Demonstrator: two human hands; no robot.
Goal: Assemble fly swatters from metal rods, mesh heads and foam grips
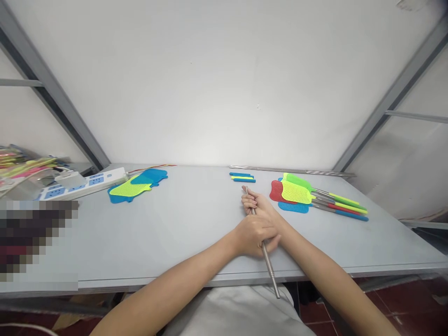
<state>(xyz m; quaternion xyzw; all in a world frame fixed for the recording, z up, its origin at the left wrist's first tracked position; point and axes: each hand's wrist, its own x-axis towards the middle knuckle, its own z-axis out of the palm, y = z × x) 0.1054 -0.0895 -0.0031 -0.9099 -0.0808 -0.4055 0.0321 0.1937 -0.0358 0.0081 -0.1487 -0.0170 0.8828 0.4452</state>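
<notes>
My left hand [257,233] is wrapped around a metal telescopic rod [269,268], whose lower end sticks out past the table's front edge above my lap. Just beyond it, my right hand [257,204] is closed around the upper part of the same rod. The rod's far tip shows at the right fingers. Short blue and yellow handle sleeves [243,178] lie behind my hands. To their right is a fan of several assembled fly swatters [297,191], with green, yellow, red and blue heads and metal shafts.
Loose blue and yellow swatter heads [138,185] are stacked at the left. A white power strip [87,184] lies beyond them, near a heap of colourful items [28,163]. Thin metal rods [280,170] lie along the back wall. Metal frame posts [381,107] stand at the sides.
</notes>
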